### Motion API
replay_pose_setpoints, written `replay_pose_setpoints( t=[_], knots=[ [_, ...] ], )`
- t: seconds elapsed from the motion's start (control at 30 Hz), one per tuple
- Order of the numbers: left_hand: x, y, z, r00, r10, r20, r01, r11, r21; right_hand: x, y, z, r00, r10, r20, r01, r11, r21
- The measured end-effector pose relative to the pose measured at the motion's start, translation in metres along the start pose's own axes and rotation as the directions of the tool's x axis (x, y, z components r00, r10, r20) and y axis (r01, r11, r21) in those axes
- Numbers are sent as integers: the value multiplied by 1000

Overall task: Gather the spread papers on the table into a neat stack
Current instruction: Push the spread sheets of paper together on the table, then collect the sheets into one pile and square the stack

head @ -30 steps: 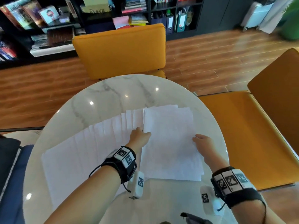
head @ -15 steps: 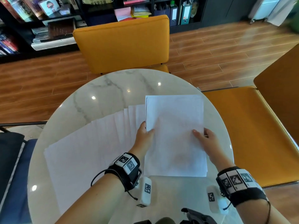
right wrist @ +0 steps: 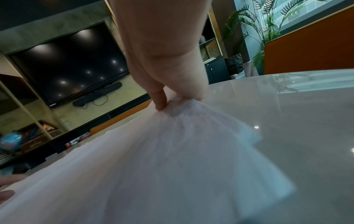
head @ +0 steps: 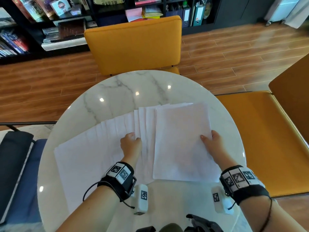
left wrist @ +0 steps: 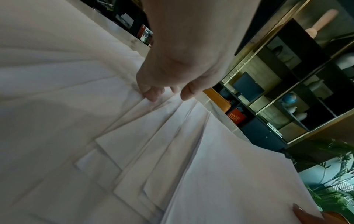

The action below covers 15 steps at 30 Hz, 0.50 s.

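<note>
White papers [head: 93, 148] lie fanned across the left half of the round marble table [head: 127, 87]. A gathered stack [head: 182, 141] sits at the right end of the fan. My left hand [head: 132, 143] is on the fanned sheets just left of the stack. In the left wrist view its curled fingers [left wrist: 151, 94] and thumb bunch the sheet edges [left wrist: 153, 136]. My right hand [head: 210, 139] pinches the stack's right edge, thumb on top. The right wrist view shows that edge of the stack [right wrist: 172, 151] lifted off the table in my right hand [right wrist: 172, 103].
A yellow chair [head: 133, 44] stands behind the table and another yellow chair [head: 260, 139] stands close on the right. A dark blue seat [head: 21, 181] is at the left. Bookshelves [head: 50, 22] line the far wall. Bare marble shows along the table's far edge.
My left hand has left the stack's left edge and moved left onto the fanned sheets. My right hand has slid from the top of the stack to pinch its right edge.
</note>
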<state>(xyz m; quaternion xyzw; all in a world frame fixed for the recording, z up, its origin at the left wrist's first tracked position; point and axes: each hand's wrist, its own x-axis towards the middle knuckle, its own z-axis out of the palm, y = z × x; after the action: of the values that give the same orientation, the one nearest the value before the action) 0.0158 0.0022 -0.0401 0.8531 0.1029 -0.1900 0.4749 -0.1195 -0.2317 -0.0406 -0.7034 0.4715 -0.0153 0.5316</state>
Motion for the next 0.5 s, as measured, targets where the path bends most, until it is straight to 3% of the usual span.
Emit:
replay_pose_setpoints(
  t=[0.23, 0.37, 0.5],
  knots=[
    [6, 7, 3, 989, -129, 66, 124, 989, 77, 12, -7, 16, 999, -28, -43, 22, 991, -131],
    [5, 6, 10, 998, -37, 57, 32, 996, 89, 11, -9, 24, 996, -62, -61, 42, 955, -294],
    [-3, 13, 21, 989, -41, 139, 43, 999, -13, 6, -8, 35, 997, -76, -8, 70, 949, -307]
  ],
)
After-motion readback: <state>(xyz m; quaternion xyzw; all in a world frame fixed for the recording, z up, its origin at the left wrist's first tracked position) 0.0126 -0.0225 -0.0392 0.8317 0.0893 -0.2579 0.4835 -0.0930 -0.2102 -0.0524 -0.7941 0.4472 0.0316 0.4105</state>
